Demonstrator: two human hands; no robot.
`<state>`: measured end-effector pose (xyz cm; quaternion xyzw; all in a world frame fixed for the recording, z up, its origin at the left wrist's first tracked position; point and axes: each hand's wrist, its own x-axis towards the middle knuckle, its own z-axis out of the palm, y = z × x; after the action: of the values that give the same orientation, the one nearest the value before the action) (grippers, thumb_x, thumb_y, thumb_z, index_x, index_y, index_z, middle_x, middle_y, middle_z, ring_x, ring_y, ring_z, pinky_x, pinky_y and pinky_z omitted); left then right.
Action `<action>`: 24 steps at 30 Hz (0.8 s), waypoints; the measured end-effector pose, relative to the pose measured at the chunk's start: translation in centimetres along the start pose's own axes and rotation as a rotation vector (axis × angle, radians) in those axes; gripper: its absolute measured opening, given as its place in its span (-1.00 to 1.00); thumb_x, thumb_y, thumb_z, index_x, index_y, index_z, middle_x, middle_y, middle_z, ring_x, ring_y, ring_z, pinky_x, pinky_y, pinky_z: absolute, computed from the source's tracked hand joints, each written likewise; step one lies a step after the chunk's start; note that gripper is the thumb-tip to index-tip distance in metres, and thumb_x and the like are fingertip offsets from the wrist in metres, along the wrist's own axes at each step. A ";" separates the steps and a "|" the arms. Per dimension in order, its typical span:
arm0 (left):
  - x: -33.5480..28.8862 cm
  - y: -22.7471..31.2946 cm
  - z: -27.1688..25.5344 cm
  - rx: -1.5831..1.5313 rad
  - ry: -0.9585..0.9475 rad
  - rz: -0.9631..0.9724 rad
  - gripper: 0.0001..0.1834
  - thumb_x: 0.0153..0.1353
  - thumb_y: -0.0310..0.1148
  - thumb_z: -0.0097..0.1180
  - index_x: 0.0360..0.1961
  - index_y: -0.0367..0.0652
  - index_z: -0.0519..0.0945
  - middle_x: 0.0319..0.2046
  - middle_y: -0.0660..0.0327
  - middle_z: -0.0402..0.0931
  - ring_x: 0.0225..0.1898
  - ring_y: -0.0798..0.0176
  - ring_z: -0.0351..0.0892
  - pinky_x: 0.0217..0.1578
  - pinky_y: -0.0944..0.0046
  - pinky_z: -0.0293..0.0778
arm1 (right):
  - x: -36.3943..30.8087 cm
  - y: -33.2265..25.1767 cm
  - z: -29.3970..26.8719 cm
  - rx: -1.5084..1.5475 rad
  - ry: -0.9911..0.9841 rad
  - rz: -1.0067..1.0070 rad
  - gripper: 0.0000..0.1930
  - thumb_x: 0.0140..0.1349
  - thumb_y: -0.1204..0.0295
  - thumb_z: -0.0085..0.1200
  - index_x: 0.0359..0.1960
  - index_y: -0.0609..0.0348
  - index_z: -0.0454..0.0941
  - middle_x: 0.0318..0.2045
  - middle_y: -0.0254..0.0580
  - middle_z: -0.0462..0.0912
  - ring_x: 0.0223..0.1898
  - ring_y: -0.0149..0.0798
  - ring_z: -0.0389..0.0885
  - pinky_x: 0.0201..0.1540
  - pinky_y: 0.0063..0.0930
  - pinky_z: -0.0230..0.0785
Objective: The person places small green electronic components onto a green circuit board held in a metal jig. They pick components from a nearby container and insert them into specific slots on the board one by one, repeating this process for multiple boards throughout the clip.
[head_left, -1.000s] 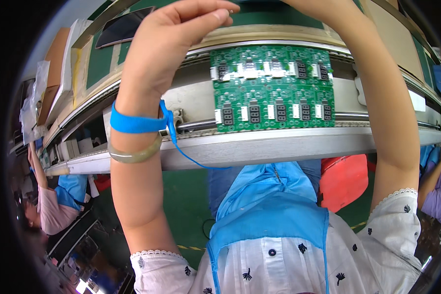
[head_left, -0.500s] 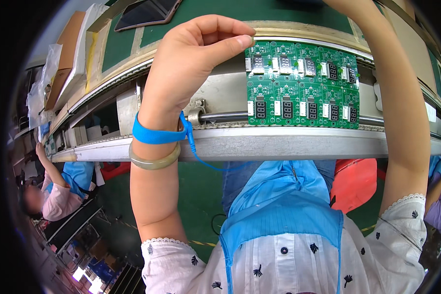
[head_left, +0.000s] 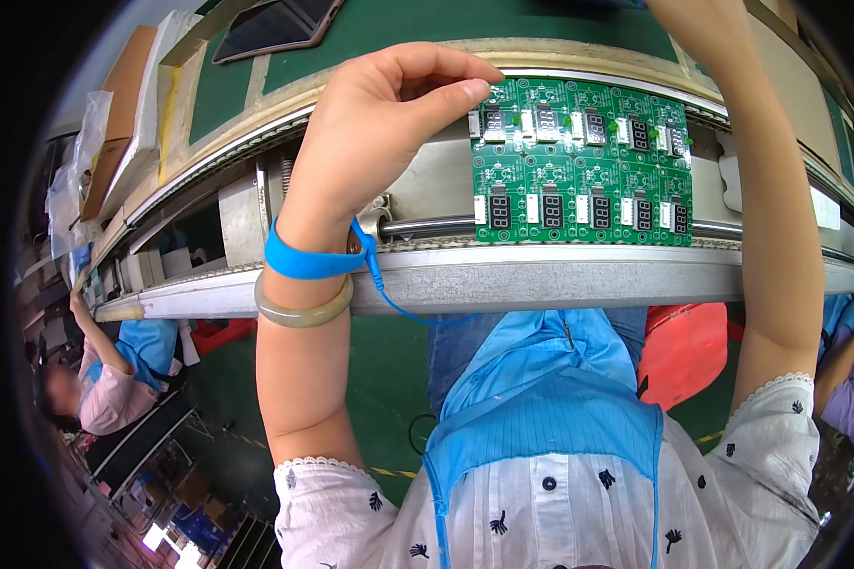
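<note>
A green circuit board panel lies across the rails of a metal conveyor in front of me. It carries two rows of black digit displays with white connectors, and small green parts show along its far row. My left hand is at the panel's far left corner, thumb and index finger pinched together. Whatever lies between those fingertips is too small to make out. A blue wrist strap with a cord circles that wrist. My right hand reaches past the panel's far right side; its fingers are outside the picture.
The conveyor's near metal rail runs between me and the panel. A phone lies on the green surface beyond, with a dark blue object at the top edge. Cardboard stands far left. Other people sit at both sides.
My left hand has shifted slightly at the panel's corner, still pinched. My right hand has moved a little to the right and nearer. The panel appears to stay in place on the rails.
</note>
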<state>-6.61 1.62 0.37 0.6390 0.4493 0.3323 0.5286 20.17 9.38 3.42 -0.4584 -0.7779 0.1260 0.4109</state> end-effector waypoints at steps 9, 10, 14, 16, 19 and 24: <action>0.2 -0.1 -0.2 -0.051 -0.032 -0.001 -0.80 0.28 -0.47 0.33 -0.08 -0.22 0.77 -0.14 0.23 0.74 -0.06 0.37 0.68 0.07 0.36 0.54 | -6.6 -3.2 -1.9 0.629 -0.248 0.519 -0.81 0.39 0.45 0.21 -0.04 0.23 0.72 -0.13 -0.29 0.76 -0.06 -0.43 0.65 0.04 -0.51 0.50; 0.1 -0.1 -0.3 -0.073 -0.028 -0.006 -0.80 0.27 -0.47 0.34 -0.08 -0.22 0.77 -0.15 0.23 0.75 -0.07 0.37 0.68 0.06 0.36 0.54 | -7.2 -2.4 -1.9 0.603 -0.273 0.386 -0.79 0.42 0.45 0.18 0.01 0.25 0.70 -0.08 -0.24 0.76 0.01 -0.41 0.66 0.11 -0.50 0.49; 0.1 -0.2 -0.5 -0.130 -0.045 -0.028 -0.78 0.26 -0.49 0.34 -0.07 -0.22 0.77 -0.14 0.23 0.75 -0.08 0.37 0.68 0.06 0.36 0.54 | -8.7 -1.4 -1.9 0.603 -0.255 0.383 -0.76 0.39 0.46 0.22 0.03 0.26 0.70 -0.07 -0.18 0.76 0.02 -0.37 0.66 0.19 -0.48 0.45; 0.0 -0.2 -0.4 -0.147 -0.042 -0.035 -0.78 0.26 -0.49 0.34 -0.07 -0.22 0.77 -0.14 0.22 0.75 -0.08 0.38 0.68 0.06 0.36 0.54 | -9.0 -1.4 -1.8 0.639 -0.256 0.416 -0.76 0.38 0.47 0.23 0.03 0.26 0.70 -0.07 -0.18 0.76 0.02 -0.37 0.67 0.19 -0.47 0.45; -0.1 -0.3 -0.4 -0.170 -0.041 -0.047 -0.78 0.26 -0.50 0.33 -0.07 -0.22 0.77 -0.13 0.22 0.75 -0.08 0.38 0.68 0.06 0.36 0.54 | -9.2 -1.7 -1.8 0.663 -0.263 0.460 -0.74 0.35 0.49 0.24 0.04 0.27 0.69 -0.10 -0.15 0.77 0.01 -0.36 0.68 0.18 -0.46 0.46; -0.3 -0.3 -0.5 -0.158 -0.051 -0.024 -0.78 0.26 -0.51 0.33 -0.06 -0.23 0.76 -0.14 0.22 0.75 -0.08 0.38 0.68 0.06 0.36 0.54 | -9.2 -2.3 -1.7 0.619 -0.290 0.473 -0.74 0.33 0.51 0.25 0.04 0.29 0.68 -0.10 -0.12 0.77 -0.03 -0.35 0.71 0.12 -0.49 0.51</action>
<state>-7.25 1.59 0.18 0.5982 0.4155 0.3440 0.5926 22.32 0.31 1.01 -0.4568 -0.6263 0.5083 0.3751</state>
